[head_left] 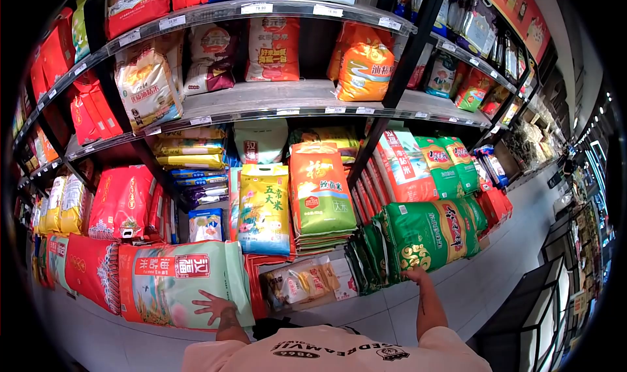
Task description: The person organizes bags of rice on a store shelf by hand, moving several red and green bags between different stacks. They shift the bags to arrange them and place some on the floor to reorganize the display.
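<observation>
The left hand (212,307) is spread wide, fingers apart, and seems to rest flat on the near right part of the pale green and red bag (171,284), which lies at the near left. The right hand (413,274) reaches to the near edge of the big green bag (434,235), on the near right; whether its fingers grip that bag or only touch it, I cannot tell. The green bag lies tilted beside a row of leaning green bags (366,258), so a pull on its near edge alone might tip it toward the floor (385,316) or drag those neighbours along. A flat palm has no hold on slick-looking wrapping, so the left hand could slide if pushed sideways, and heavy pressure might make the pale bag slump. Between the two lie small wrapped packs (304,284), low down, where a sliding bag could squash them. Farther back, the yellow bag (264,209) stands close to the orange and green bag (321,195); a knock could topple it forward.
</observation>
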Motion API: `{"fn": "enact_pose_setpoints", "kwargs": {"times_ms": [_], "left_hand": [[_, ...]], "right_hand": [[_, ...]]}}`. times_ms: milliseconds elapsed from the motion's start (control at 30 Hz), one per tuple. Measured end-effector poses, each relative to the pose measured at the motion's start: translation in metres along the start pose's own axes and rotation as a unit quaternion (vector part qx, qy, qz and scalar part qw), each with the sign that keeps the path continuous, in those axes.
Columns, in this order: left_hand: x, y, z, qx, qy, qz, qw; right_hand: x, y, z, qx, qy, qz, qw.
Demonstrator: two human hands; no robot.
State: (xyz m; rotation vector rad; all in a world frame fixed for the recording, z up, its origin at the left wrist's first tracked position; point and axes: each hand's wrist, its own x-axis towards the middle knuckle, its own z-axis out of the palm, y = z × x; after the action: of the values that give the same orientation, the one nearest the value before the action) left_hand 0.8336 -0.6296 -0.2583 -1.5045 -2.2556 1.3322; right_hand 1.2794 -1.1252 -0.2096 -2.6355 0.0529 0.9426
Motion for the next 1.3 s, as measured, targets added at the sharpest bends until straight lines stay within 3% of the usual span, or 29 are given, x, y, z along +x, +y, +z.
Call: {"fn": "enact_pose_setpoints", "kwargs": {"times_ms": [133, 233, 300, 367, 533, 600, 667, 833, 900, 1000, 1067, 1167, 1300], "left_hand": [[0.011, 0.006, 0.013, -0.088, 0.051, -0.008, 0.995], [0.003, 0.003, 0.007, -0.232, 0.055, -0.009, 0.971], [0.028, 0.027, 0.025, -0.063, 0.023, -0.04, 0.997], [0.038, 0.036, 0.032, 0.019, -0.002, -0.053, 0.998], [0.009, 0.004, 0.008, -0.125, -0.003, 0.019, 0.992], [0.036, 0.034, 0.033, 0.038, -0.003, -0.056, 0.998], [0.045, 0.044, 0.043, 0.059, 0.011, -0.081, 0.995], [0.007, 0.008, 0.014, -0.223, 0.032, -0.028, 0.974], [0.012, 0.015, 0.021, -0.234, 0.068, -0.051, 0.969], [0.047, 0.055, 0.055, -0.105, 0.136, -0.157, 0.973], [0.056, 0.063, 0.059, -0.007, 0.114, -0.167, 0.979], [0.044, 0.044, 0.036, 0.05, 0.001, -0.072, 0.996], [0.016, 0.017, 0.006, 0.043, -0.056, -0.017, 0.997]], "right_hand": [[0.005, 0.003, 0.002, -0.011, 0.009, -0.003, 1.0], [0.011, 0.008, 0.006, -0.021, 0.019, -0.002, 1.0], [0.013, 0.009, 0.007, -0.025, 0.016, -0.004, 1.0], [0.017, 0.012, 0.007, -0.031, 0.01, -0.009, 0.999], [0.019, 0.014, 0.008, -0.031, 0.012, -0.008, 0.999], [0.018, 0.013, 0.008, -0.03, 0.012, -0.005, 0.999], [0.015, 0.011, 0.007, -0.027, 0.009, -0.001, 1.0], [0.022, 0.014, 0.008, -0.033, 0.002, 0.01, 0.999], [0.022, 0.014, 0.008, -0.034, -0.002, 0.012, 0.999], [0.023, 0.013, 0.007, -0.039, -0.006, 0.016, 0.999], [0.022, 0.012, 0.007, -0.044, -0.013, 0.018, 0.999], [0.022, 0.013, 0.008, -0.037, -0.002, 0.021, 0.999], [0.02, 0.011, 0.006, -0.04, -0.009, 0.016, 0.999]]}}
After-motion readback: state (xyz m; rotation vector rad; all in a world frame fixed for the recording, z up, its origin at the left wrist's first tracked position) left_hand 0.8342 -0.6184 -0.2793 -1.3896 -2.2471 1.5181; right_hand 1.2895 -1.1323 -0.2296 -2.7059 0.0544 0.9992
